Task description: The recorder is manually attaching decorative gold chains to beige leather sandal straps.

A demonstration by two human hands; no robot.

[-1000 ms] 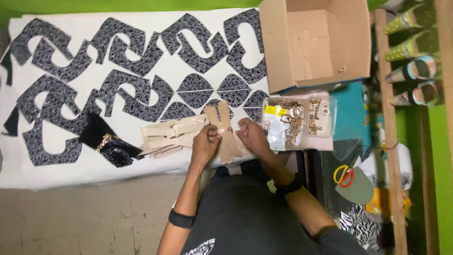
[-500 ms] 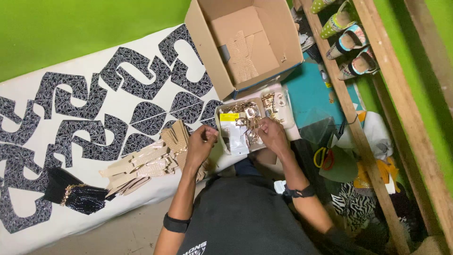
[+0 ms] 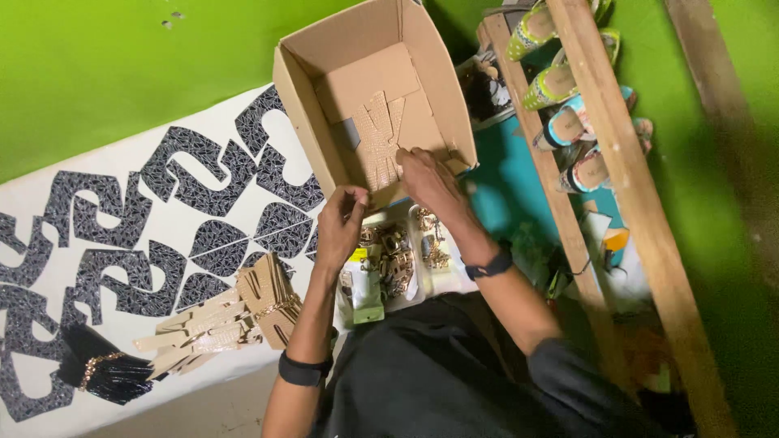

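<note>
Spreading widest is the white table (image 3: 122, 389), left of the open cardboard box (image 3: 296, 89), covered with black patterned cut-outs (image 3: 203, 174) laid flat in rows. Right of the box, a wooden rack (image 3: 596, 154) holds finished sandals (image 3: 560, 81). Just below the box, nearer the person, sits a clear tray of gold buckles (image 3: 398, 259); down-left of the box lies a loose heap of tan cut pieces (image 3: 235, 316), and farther that way a black tassel bundle (image 3: 101, 373). Inside the box one tan cross-shaped piece (image 3: 380, 142) already lies against the floor and wall. The right hand (image 3: 430, 178) reaches into the box, fingers lightly spread with their tips at that piece. The left hand (image 3: 341, 223) hovers at the box's near wall, fingers curled together; whether it pinches anything, I cannot tell. By my judgement the boxing has barely begun: most tan pieces remain heaped outside.
</note>
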